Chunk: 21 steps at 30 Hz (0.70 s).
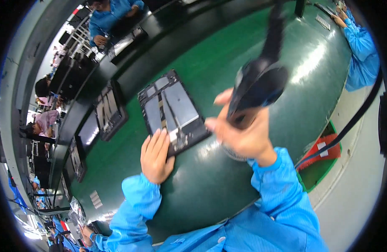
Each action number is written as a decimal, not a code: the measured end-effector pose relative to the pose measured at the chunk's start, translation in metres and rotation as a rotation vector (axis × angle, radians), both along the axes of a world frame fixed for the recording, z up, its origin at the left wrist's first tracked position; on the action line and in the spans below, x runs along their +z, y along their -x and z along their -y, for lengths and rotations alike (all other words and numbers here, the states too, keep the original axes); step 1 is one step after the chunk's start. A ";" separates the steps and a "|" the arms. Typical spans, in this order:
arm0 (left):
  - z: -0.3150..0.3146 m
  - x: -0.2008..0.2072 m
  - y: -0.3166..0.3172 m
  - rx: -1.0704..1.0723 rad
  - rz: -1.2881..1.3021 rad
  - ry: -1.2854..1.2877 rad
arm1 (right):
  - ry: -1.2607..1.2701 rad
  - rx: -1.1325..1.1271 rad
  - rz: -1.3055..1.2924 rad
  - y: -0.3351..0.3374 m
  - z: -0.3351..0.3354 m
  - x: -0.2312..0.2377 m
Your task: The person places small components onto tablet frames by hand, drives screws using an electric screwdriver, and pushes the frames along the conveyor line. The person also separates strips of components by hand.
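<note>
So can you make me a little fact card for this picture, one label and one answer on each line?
Left hand: left hand laid with fingers straight on the near end of the opened, flat black rectangular device with grey panels
Right hand: right hand at a blurred, rounded black object; its grip is unclear
Surface: shiny dark-green tabletop
Off to the left: another opened black rectangular device
Off to the right: green open bin with something red in it
</note>
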<state>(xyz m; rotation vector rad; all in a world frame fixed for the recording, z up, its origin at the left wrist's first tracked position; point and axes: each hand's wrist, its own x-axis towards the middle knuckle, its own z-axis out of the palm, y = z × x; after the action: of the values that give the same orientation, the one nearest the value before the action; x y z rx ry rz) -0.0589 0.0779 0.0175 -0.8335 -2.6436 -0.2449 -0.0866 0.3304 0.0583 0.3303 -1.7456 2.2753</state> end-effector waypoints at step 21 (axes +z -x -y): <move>0.005 0.006 -0.117 -0.203 0.145 -0.531 | -0.086 -0.168 -0.082 0.018 0.000 -0.012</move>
<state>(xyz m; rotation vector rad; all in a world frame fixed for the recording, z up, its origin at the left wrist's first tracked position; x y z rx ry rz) 0.0586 0.0728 0.0234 -0.9162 -2.4268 -1.0401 -0.1050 0.3307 0.0462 0.2780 -1.7631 2.0463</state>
